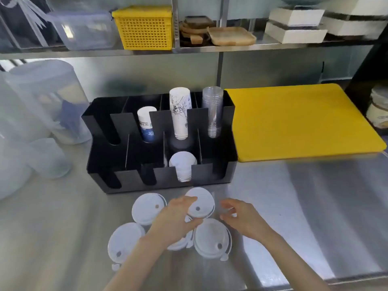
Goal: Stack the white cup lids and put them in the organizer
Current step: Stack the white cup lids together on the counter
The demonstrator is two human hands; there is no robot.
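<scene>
Several white cup lids lie on the steel counter just in front of the black organizer (210,175). One lid (148,207) lies at the left, another (123,242) nearer me, and a third (212,241) sits below my hands. My left hand (174,219) pinches a tilted white lid (201,204) between thumb and fingers and partly covers another lid (180,243). To the right of that held lid, my right hand (241,217) hovers with curled fingers apart, holding nothing. A stack of white lids (182,166) stands in a front slot of the organizer.
The organizer's back slots hold paper cup stacks (180,114) and clear cups (213,112). A yellow cutting board (298,122) lies to its right. Clear plastic containers (42,101) crowd the left. The shelf above carries a yellow basket (144,28) and wooden trays (231,35).
</scene>
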